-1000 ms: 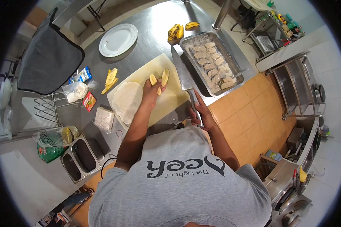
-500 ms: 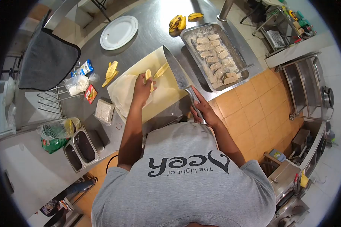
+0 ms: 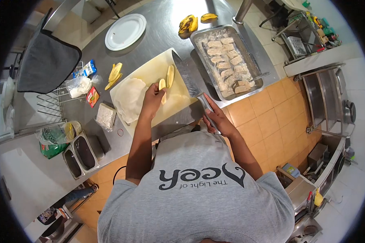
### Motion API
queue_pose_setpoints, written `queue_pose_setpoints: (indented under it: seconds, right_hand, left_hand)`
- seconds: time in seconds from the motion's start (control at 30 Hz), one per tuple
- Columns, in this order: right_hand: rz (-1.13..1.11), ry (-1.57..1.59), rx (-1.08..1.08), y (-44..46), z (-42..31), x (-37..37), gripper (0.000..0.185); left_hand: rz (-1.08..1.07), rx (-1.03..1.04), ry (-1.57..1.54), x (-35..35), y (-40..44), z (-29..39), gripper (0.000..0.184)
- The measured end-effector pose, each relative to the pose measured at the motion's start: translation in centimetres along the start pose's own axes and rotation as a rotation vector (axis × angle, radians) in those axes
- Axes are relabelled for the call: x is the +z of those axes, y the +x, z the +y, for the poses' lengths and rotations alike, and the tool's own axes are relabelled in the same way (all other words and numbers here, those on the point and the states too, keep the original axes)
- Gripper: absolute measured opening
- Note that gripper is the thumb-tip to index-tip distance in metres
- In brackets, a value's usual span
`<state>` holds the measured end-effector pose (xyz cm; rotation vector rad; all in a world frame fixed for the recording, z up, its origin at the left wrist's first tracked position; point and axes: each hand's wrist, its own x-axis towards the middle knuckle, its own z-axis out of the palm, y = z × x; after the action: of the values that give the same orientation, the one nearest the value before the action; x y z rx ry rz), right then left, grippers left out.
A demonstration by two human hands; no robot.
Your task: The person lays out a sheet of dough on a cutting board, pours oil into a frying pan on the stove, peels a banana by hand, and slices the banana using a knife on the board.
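Observation:
My left hand is closed around a peeled piece of banana over the cream cutting board. Just beyond it another long banana piece lies on the board. Gripped by its grey handle in my right hand is a broad-bladed knife, its blade along the board's right edge. Thin, pale round wrappers are stacked on the board's left part, beside my left hand.
A metal tray of flour-coated pieces stands right of the board. Bananas and a white plate lie farther back. At left are a banana peel, a wrapped white block, a red packet and a wire rack.
My left hand has shifted slightly, and the banana piece in it sits a little lower. The other banana piece now lies more upright on the board. My right hand keeps its hold on the knife.

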<state>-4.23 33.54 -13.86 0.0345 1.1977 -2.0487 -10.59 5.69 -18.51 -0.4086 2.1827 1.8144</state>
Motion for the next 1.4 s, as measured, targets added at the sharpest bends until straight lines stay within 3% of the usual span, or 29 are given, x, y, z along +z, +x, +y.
queue_pose_setpoints:
  seconds: [0.2,0.3,0.4,0.47,0.5,0.7,0.87,1.0,1.3,1.4]
  right_hand:
    - [-0.021,-0.097,0.026,0.0,0.0,0.4,0.06]
    - [-0.018,-0.162,0.015,0.3,-0.2,0.8,0.06]
    - [-0.014,-0.214,0.011,0.2,-0.6,1.4,0.06]
    - [-0.009,-0.247,0.023,0.1,-0.9,1.7,0.06]
    - [-0.007,-0.29,0.026,0.1,-1.0,1.8,0.06]
    - [0.048,-0.64,-0.016,-0.6,-1.1,2.2,0.06]
    - [0.068,-1.077,-0.283,-0.9,-1.4,2.7,0.062]
    - [0.072,-1.239,-0.323,-1.1,-0.7,3.3,0.066]
    - [0.091,-1.396,-0.183,-1.5,0.7,4.2,0.069]
    - [0.126,-1.413,-0.242,-1.7,1.0,4.4,0.068]
  left_hand:
    - [0.175,-0.057,-0.336,0.1,-2.2,2.4,0.029]
    - [0.153,-0.051,-0.347,0.0,-2.6,1.5,0.032]
    - [0.071,-0.052,-0.228,-0.4,-3.1,0.1,0.036]
    - [0.091,0.163,0.069,-0.7,-3.6,-1.0,0.034]
    - [0.102,0.269,0.218,-0.7,-3.9,-1.3,0.033]
    - [0.285,0.381,0.697,-0.5,-5.3,-0.2,0.031]
    - [0.348,0.322,0.706,0.1,-5.7,0.5,0.029]
    - [0.43,0.431,0.71,0.4,-5.5,-0.2,0.026]
    - [0.451,0.409,0.626,0.7,-5.4,-0.9,0.03]
    - [0.46,0.437,0.637,0.6,-5.2,-1.2,0.029]
